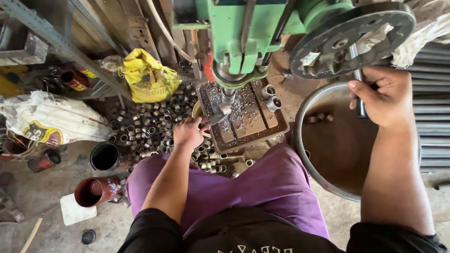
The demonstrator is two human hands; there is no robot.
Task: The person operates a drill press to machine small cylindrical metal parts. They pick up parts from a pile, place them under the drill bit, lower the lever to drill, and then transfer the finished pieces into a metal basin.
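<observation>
The person sits with both bare arms stretched forward. The left hand point(187, 132) is low, near the centre of the view, with the fingers curled and pinched together at their tips, pointing to about 2 o'clock. The right hand point(382, 96) is higher, toward 2 o'clock from the left one; it is closed in a fist, thumb on top, and its forearm comes up from 5 o'clock.

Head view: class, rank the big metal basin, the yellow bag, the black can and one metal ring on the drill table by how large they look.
1. Metal basin
2. Yellow bag
3. Black can
4. Metal ring

The basin is nearer the camera, which may exaggerate its size.
</observation>
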